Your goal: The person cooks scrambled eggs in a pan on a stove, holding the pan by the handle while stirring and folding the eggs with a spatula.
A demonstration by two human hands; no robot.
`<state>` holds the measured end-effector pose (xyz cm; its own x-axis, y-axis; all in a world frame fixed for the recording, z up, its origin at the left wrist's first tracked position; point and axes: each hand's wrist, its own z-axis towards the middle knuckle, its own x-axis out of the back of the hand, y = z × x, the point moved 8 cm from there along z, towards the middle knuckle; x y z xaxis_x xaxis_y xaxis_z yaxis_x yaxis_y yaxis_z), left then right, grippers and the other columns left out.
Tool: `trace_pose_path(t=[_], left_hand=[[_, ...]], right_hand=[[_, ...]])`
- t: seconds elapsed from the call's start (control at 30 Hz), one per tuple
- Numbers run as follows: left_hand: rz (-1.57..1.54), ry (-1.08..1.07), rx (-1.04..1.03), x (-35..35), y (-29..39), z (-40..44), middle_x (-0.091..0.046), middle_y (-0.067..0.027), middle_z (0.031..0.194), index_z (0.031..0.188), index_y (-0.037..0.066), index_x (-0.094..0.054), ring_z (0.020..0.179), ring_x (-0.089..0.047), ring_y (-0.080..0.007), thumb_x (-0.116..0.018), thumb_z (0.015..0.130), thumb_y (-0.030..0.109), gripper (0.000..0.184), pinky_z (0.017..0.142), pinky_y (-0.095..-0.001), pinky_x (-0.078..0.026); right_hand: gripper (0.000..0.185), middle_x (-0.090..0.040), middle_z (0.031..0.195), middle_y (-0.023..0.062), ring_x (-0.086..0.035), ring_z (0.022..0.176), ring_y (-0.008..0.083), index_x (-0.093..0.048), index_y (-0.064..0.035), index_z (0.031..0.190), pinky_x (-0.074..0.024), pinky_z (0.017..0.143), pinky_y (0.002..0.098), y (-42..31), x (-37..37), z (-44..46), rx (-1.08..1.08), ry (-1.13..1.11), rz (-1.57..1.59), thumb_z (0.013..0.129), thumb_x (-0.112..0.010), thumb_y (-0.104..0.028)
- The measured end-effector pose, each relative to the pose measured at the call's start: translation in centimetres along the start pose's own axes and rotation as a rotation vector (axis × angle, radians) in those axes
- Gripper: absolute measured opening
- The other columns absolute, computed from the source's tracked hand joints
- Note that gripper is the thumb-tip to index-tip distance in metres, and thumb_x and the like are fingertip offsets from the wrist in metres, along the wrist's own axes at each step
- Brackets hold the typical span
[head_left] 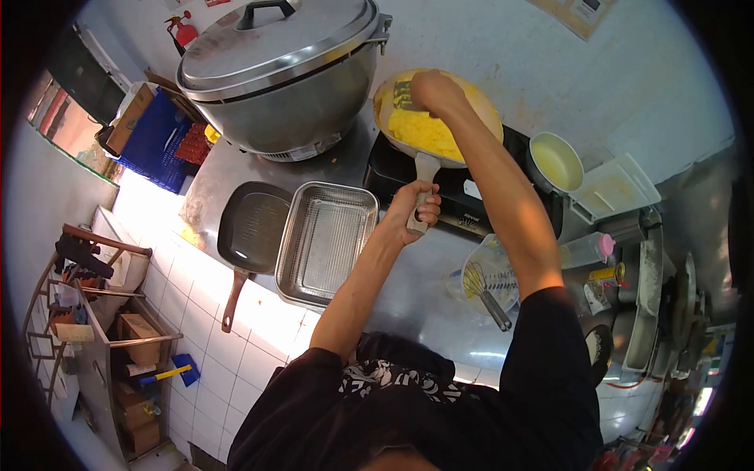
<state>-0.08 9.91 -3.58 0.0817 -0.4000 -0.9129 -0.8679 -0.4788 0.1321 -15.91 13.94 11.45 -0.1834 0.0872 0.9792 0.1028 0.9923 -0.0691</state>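
My left hand (413, 210) is wrapped round the handle of a light-coloured frying pan (490, 114), which sits on a black portable stove (385, 169). Yellow scrambled egg (424, 133) covers much of the pan's bottom. Over the pan's far side, my right hand (437, 93) is closed on a slotted spatula (403, 96); its dark head has egg showing through and around it. The spatula's handle is hidden by my fingers. A small white pot (555, 162) with some yellow liquid stands right of the stove.
A large steel rice cooker (283, 102) stands at the back left. Nearer me lie a square grill pan (253, 228) and a steel tray (326, 243). On the right are a whisk (488, 298) in a clear jug (503, 275), a pink-capped bottle (585, 250) and a white lid (620, 188).
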Motion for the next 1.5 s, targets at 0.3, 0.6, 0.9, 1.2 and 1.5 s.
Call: trace_pose_path(t=[0.3, 0.6, 0.9, 1.2, 1.5], left_hand=[[0.017, 0.000, -0.038, -0.1, 0.0, -0.4, -0.041, 0.0003, 0.060, 0.089, 0.004, -0.046, 0.040, -0.032, -0.0038, -0.047, 0.085, 0.015, 0.012, 0.031, -0.0161, -0.027], [0.001, -0.010, -0.018, -0.1, 0.2, -0.3, -0.041, 0.0001, 0.060, 0.089, 0.005, -0.046, 0.040, -0.032, -0.0038, -0.047, 0.084, 0.015, 0.011, 0.031, -0.0160, -0.026], [-0.021, -0.009, -0.003, 0.2, -0.2, -0.3, -0.040, 0.0002, 0.061, 0.089, 0.005, -0.046, 0.040, -0.031, -0.0039, -0.047, 0.084, 0.014, 0.011, 0.032, -0.0160, -0.026], [-0.005, -0.018, -0.001, -0.1, 0.0, -0.4, -0.040, -0.0003, 0.060, 0.087, 0.006, -0.044, 0.041, -0.032, -0.0049, -0.046, 0.084, 0.013, 0.008, 0.033, -0.0170, -0.027], [-0.017, -0.027, 0.014, -0.1, -0.1, -0.3, -0.040, -0.0007, 0.060, 0.088, 0.006, -0.044, 0.041, -0.032, -0.0051, -0.046, 0.083, 0.013, 0.009, 0.032, -0.0170, -0.027]], right_hand=[[0.027, -0.061, 0.103, 0.0172, -0.059, 0.096, 0.0306, -0.062, -0.0038, 0.100, -0.0490, 0.077, 0.0384, 6.5, 3.7, -1.3, -0.066, 0.245, -0.181, 0.077, -0.051, -0.013], [0.026, -0.064, 0.089, 0.0124, -0.061, 0.081, 0.0290, -0.064, -0.0142, 0.102, -0.0487, 0.071, 0.0387, 9.8, 7.7, -16.6, 0.027, 0.147, -0.309, 0.076, -0.058, -0.015], [0.027, -0.061, 0.085, 0.0210, -0.060, 0.081, 0.0370, -0.061, -0.0133, 0.105, -0.0486, 0.071, 0.0452, 11.2, -2.3, -9.4, -0.013, 0.312, -0.182, 0.083, -0.046, -0.016], [0.030, -0.063, 0.096, 0.0169, -0.060, 0.091, 0.0310, -0.063, -0.0178, 0.106, -0.0473, 0.079, 0.0420, 15.4, -0.3, -5.8, -0.067, 0.309, 0.040, 0.079, -0.051, -0.022], [0.028, -0.064, 0.092, 0.0117, -0.060, 0.089, 0.0290, -0.063, -0.0239, 0.106, -0.0472, 0.077, 0.0388, 14.6, 3.7, -15.5, -0.132, 0.081, -0.240, 0.078, -0.058, -0.021]])
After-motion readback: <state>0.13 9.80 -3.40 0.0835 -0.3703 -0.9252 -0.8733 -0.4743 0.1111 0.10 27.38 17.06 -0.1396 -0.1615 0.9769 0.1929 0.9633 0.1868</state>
